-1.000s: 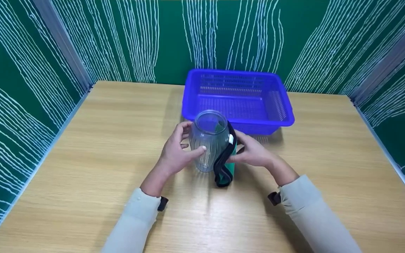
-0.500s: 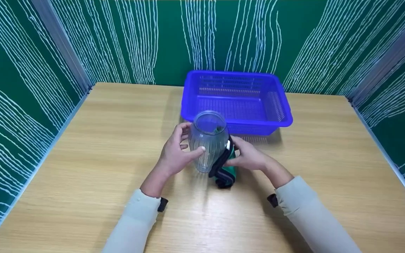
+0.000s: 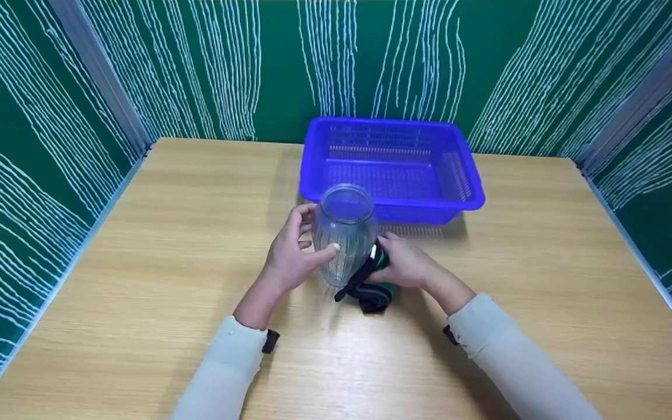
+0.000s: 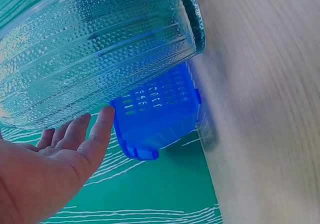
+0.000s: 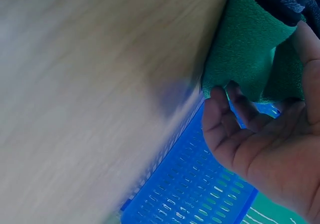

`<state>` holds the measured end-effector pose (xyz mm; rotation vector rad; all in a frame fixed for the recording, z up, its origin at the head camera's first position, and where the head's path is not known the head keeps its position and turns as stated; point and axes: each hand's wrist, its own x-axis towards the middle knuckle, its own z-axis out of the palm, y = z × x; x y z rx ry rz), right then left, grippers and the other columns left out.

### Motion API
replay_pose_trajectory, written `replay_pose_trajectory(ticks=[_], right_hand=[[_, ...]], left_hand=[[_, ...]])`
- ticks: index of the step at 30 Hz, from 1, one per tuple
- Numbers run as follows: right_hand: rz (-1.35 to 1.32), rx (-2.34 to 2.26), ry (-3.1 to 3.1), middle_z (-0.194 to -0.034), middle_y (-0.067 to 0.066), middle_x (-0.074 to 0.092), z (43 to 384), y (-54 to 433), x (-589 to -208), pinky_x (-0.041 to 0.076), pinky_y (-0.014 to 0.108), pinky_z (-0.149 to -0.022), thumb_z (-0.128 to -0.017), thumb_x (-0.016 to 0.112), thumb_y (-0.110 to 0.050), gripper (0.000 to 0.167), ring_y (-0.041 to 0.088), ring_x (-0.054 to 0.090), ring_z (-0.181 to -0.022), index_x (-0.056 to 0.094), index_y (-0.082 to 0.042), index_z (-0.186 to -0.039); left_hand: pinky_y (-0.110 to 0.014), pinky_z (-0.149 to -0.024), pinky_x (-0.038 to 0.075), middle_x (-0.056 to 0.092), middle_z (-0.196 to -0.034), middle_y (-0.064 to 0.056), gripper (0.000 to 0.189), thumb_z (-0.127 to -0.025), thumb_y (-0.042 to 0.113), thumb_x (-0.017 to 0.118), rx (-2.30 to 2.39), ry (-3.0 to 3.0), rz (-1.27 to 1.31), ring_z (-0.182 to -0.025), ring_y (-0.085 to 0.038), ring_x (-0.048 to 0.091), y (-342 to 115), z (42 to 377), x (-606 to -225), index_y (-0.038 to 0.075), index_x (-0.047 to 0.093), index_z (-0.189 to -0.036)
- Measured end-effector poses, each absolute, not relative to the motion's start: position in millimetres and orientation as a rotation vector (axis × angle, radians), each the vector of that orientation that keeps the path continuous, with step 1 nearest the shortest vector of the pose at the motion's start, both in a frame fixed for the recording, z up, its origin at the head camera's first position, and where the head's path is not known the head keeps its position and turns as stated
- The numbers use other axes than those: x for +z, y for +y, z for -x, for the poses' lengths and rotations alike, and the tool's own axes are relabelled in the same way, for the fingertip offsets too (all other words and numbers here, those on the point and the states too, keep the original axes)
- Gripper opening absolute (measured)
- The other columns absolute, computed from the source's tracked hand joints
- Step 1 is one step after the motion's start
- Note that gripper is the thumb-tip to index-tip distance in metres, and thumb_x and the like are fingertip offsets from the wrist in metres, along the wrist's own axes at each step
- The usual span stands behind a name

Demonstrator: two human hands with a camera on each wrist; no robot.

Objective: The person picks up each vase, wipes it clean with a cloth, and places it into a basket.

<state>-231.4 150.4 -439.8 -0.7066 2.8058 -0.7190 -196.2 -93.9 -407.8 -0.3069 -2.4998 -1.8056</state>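
Observation:
A ribbed clear glass vase point(image 3: 345, 236) stands upright near the middle of the table, its mouth facing up. My left hand point(image 3: 289, 254) holds its left side, thumb in front and fingers behind. In the left wrist view, bumpy texture and long ribs cover the vase point(image 4: 100, 48). Just right of it is a soft green cloth item with black trim point(image 3: 374, 297), partly folded over. My right hand point(image 3: 406, 262) grips it from the right, thumb at the black band. The green cloth point(image 5: 245, 48) looks rolled in the right wrist view; its exact kind is unclear.
A blue perforated plastic basket point(image 3: 394, 203) sits behind the vase, close to both hands. The wooden table point(image 3: 137, 262) extends around them. Green walls with white wavy lines point(image 3: 283, 58) enclose the back and sides.
The green cloth has slumped lower, and its black band has swung left across the front of the vase's base. My right hand has moved slightly down and left. The left hand stays almost still.

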Motion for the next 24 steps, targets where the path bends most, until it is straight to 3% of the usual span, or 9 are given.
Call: replay_pose_trajectory(ticks=[11,24], right_hand=[[0.667,-0.837,2.880,-0.130,0.024,0.057,230.2,151.3,-443.1,0.038,0.059,-0.105,-0.063,0.087,-0.036,0.079,0.045,0.049,-0.123,0.058,-0.012,-0.132],[0.714,-1.014,2.985,-0.103,0.007,0.072,225.7,159.2,-444.0,0.046,0.047,-0.096,-0.060,0.089,-0.029,0.049,0.030,0.062,-0.104,0.072,-0.011,-0.102]], left_hand=[[-0.042,-0.098,0.049,0.047,-0.142,-0.001,0.074,-0.076,0.030,0.077,-1.819,-2.480,0.320,-0.127,-0.021,0.050,-93.4,195.5,-408.1,0.023,0.039,-0.139],[-0.042,-0.098,0.049,0.047,-0.144,-0.002,0.075,-0.076,0.030,0.078,-1.830,-2.480,0.305,-0.128,-0.022,0.050,-93.5,195.3,-407.2,0.023,0.039,-0.140]])
